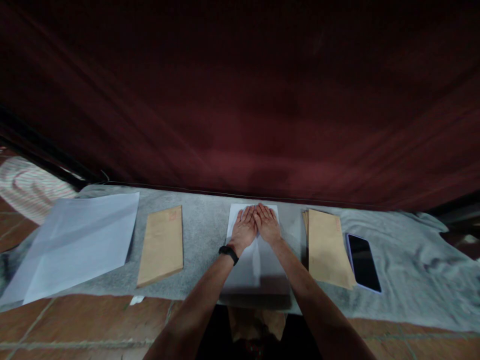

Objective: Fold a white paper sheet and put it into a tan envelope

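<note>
- Pressing flat on the white folded sheet of paper [257,260], the left hand [244,230] and the right hand [267,223] lie side by side, fingers stretched out, grasping nothing.
- To do this well, the person should, it seems, keep even pressure and slide both palms outward along the fold, so the edges stay aligned.
- The sheet lies directly under both hands on the grey cloth [204,235], between the single brown paper envelope [162,245] and the stack of brown envelopes [327,247], beside which lies a black smartphone [363,262].
</note>
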`<state>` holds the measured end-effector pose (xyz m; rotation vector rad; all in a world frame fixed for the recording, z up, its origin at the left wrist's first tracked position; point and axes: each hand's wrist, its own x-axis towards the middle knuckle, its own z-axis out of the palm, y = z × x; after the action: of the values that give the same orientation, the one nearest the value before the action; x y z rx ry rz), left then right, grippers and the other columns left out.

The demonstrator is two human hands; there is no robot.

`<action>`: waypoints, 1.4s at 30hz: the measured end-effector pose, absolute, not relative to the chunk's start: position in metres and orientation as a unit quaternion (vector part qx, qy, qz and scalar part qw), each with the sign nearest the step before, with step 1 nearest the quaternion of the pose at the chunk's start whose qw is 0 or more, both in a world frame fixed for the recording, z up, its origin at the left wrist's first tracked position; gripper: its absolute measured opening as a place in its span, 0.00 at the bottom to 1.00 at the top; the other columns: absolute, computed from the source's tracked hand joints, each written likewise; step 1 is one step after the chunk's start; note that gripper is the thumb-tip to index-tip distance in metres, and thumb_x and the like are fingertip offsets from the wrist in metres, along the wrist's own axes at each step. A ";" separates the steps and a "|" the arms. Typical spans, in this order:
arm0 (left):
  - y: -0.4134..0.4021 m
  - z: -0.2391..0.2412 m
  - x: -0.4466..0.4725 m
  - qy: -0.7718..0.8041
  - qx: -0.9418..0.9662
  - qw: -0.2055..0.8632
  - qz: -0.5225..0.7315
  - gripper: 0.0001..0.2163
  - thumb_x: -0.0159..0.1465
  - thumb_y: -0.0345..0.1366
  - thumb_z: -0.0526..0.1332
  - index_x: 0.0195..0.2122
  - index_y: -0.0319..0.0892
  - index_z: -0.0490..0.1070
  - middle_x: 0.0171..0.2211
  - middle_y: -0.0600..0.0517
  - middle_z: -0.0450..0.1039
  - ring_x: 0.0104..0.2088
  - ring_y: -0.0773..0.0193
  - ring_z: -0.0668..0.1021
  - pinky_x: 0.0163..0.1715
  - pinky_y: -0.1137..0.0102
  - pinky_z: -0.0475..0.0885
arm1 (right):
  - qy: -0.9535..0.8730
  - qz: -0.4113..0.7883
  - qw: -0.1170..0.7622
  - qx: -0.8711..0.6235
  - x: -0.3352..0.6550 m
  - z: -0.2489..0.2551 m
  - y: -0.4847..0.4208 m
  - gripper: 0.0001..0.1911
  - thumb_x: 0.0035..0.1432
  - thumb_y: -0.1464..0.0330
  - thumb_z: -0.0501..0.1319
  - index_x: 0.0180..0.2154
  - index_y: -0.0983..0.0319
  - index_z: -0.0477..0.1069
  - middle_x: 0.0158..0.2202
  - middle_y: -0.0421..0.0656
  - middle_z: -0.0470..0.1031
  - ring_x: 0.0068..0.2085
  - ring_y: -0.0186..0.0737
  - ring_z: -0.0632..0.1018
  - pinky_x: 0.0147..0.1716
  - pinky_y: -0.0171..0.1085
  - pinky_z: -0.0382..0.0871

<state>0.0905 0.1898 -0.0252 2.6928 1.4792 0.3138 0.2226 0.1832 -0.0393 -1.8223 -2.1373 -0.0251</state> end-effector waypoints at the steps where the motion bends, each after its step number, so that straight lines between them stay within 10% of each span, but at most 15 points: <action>1: 0.191 -0.026 0.087 0.483 0.869 0.027 0.101 0.26 0.73 0.34 0.44 0.70 0.34 0.57 0.71 0.42 0.57 0.72 0.56 0.56 0.72 0.54 0.50 | -0.744 -0.012 0.161 -0.648 0.225 -0.041 0.184 0.28 0.75 0.63 0.40 0.68 0.66 0.60 0.70 0.50 0.60 0.71 0.47 0.61 0.69 0.51 0.51; 42: 0.026 -0.021 -0.027 0.529 0.839 -0.021 0.125 0.25 0.74 0.39 0.46 0.69 0.34 0.58 0.68 0.40 0.61 0.70 0.52 0.63 0.69 0.51 0.59 | -0.710 -0.079 0.183 -0.675 0.240 -0.048 -0.034 0.33 0.74 0.57 0.47 0.73 0.65 0.48 0.70 0.54 0.60 0.68 0.52 0.66 0.68 0.52 0.53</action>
<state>-0.0267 0.0262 -0.0209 2.6707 1.6852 0.3993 0.2400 -0.0343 -0.0480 -1.9047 -2.0045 -0.2224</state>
